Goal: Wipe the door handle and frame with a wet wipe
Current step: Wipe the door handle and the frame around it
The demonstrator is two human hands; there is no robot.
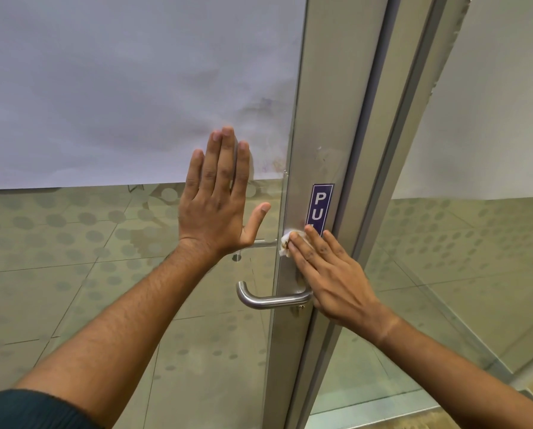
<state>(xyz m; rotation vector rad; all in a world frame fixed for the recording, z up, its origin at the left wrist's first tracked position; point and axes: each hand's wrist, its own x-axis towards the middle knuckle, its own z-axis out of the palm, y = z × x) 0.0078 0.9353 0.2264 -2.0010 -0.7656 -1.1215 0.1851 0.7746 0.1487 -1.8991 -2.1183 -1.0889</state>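
The right hand [327,274] lies flat on the metal door frame [324,119], fingers pressed together over a crumpled wet wipe [285,243] that shows at the fingertips, just below the blue sign [320,205] and above the door handle [268,300]. The left hand [218,199] is spread open, palm against the glass door [135,88], holding nothing, so its grip is empty.

The wipe is pinned by pressure only, not pinched; on a fast stroke it could bunch up or slip out from under the fingers and fall to the floor. Rubbing upward may catch the sign's lower edge and lift it. The handle sits near the right palm, so a downward stroke could knock it. The bracing palm probably leaves prints on the glass.
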